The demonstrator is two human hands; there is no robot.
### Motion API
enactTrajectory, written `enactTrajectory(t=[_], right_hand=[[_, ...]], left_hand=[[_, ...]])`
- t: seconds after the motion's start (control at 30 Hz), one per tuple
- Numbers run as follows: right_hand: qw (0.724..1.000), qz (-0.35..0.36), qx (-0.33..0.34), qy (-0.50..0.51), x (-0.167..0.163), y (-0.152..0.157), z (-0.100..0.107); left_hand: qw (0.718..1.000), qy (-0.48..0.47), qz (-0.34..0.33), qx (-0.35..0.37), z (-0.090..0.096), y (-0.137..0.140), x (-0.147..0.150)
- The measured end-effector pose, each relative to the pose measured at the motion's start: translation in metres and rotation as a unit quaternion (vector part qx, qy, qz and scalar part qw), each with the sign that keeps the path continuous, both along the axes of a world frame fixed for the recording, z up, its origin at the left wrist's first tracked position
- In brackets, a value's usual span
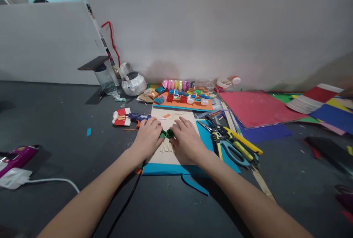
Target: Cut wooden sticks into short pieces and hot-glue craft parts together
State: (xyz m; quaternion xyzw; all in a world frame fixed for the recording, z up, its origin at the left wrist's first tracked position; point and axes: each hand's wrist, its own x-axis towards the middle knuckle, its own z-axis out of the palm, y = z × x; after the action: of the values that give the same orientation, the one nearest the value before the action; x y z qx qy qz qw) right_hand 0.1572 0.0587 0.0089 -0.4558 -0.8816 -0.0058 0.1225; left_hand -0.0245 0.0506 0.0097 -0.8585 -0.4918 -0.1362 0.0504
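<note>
Over a pale board (180, 159) in the middle, my left hand (149, 135) is closed around a small green round piece, like a bottle cap (163, 134). My right hand (186, 137) has its fingers round a second one, a green hollow cap (170, 133). The two caps stand side by side, nearly touching, with their open ends toward me. Just below them, several short wooden sticks (167, 146) lie in a row on the board. Beyond my left hand rests a blue glue gun (139, 116).
Scissors (234, 153), pliers (205, 125) and a yellow cutter (242, 140) lie right of the board. Paint pots (190, 99), a silver kettle-shaped pot (134, 84) and a jar (104, 78) stand behind. Coloured sheets (250, 107) spread right. A black cable (128, 197) runs toward me.
</note>
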Motion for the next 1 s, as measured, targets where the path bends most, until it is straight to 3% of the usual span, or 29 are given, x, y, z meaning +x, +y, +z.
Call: enactTrajectory(t=[0.17,0.27,0.4,0.5,0.63,0.73,0.87,1.0], right_hand=[[1.0,-0.016,-0.004,0.001,0.008,0.007,-0.005],[0.998,-0.024,-0.002,0.059,0.025,0.018,0.005],[0.976,-0.108,0.019,0.188,0.059,0.023,0.036],[0.972,-0.171,-0.027,0.159,0.07,0.013,0.044],[0.99,-0.138,-0.04,-0.003,0.056,-0.005,0.022],[0.991,-0.115,-0.025,-0.061,0.046,-0.009,0.001],[0.994,-0.101,0.04,0.002,0.052,-0.004,-0.011],[0.984,-0.033,0.106,0.14,0.049,-0.012,-0.008]], left_hand=[[0.991,-0.129,-0.015,-0.014,0.003,-0.008,-0.005],[0.983,-0.18,-0.014,-0.021,0.009,-0.012,-0.009],[0.985,-0.169,-0.002,-0.026,0.01,-0.012,-0.012],[0.99,-0.133,-0.003,-0.034,0.004,-0.011,-0.011],[0.995,-0.094,-0.021,-0.032,-0.008,-0.009,-0.011],[0.997,-0.072,-0.039,-0.013,-0.015,-0.005,-0.013],[0.996,-0.064,-0.056,0.01,-0.018,-0.001,-0.018],[0.987,-0.135,-0.039,0.084,-0.01,-0.001,-0.021]])
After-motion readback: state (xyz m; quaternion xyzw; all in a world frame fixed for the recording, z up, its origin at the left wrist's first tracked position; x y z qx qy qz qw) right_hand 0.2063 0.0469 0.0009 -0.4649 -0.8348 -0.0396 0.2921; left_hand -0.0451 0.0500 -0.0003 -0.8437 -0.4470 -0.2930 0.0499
